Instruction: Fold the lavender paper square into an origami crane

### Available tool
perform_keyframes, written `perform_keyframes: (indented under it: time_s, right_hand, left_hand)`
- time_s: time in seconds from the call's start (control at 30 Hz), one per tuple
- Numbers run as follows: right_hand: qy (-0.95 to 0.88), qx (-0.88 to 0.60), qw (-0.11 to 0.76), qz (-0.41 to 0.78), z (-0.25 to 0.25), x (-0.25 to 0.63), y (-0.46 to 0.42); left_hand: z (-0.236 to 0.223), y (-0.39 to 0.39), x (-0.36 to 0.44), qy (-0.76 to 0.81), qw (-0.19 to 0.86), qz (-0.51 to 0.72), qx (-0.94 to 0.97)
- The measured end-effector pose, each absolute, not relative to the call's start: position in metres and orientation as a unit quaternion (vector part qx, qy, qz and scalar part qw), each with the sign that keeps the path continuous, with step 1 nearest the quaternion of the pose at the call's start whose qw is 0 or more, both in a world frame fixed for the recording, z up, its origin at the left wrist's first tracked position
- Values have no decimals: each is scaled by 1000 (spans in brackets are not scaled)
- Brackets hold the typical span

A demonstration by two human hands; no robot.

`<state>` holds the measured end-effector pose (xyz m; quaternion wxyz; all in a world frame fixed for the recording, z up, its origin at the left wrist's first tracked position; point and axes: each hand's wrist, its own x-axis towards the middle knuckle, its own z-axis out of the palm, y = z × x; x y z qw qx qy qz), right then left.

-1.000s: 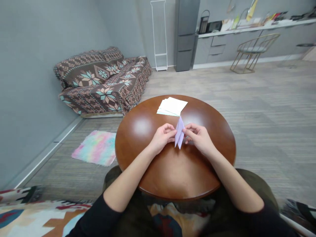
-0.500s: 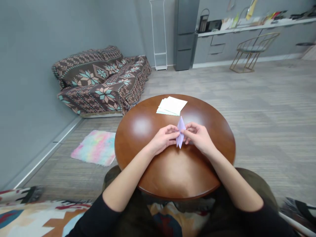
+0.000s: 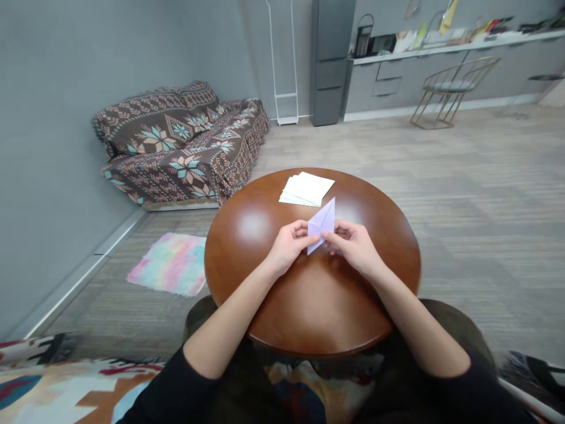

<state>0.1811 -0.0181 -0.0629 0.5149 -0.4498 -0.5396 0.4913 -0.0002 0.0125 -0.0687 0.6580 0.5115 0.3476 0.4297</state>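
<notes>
Above the round brown table (image 3: 309, 318) I hold a folded piece of purple paper (image 3: 321, 221) with both hands. It has a slanted, pointed shape, its upper tip to the right, with crease lines across its face. My left hand (image 3: 289, 244) pinches its left side, thumb in front and fingers behind. At the right edge, my right hand (image 3: 353, 242) grips it with the thumb near the lower middle. The fingers behind the paper are partly hidden. Just beyond lies a loose stack of pale paper sheets (image 3: 308, 188) on the table.
A patterned, cloth-covered sofa (image 3: 185, 144) stands at the back left, with a pastel fluffy rug (image 3: 170, 263) on the floor before it. Along the back are a white rack (image 3: 286, 94), a grey fridge (image 3: 329, 65), a kitchen counter (image 3: 415, 56) and a gold-framed chair (image 3: 450, 88).
The purple paper has turned from an upright, narrow view with its layers spread to a flatter face towards me. My left thumb has shifted to its lower edge.
</notes>
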Motion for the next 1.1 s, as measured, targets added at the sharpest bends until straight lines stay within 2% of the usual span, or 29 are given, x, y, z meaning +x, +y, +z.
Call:
perform_keyframes:
  time_s: [0.63, 0.97, 1.1]
  right_hand:
    - [-526, -485, 542, 441, -63, 182, -18]
    - [-409, -452, 637, 472, -67, 188, -11]
    - [-395, -457, 641, 473, -67, 188, -10]
  left_hand:
    - [-68, 7, -1, 384, 458, 369, 712]
    - [-55, 8, -2, 374, 496, 434, 652]
    - [-56, 9, -1, 359, 553, 456, 598]
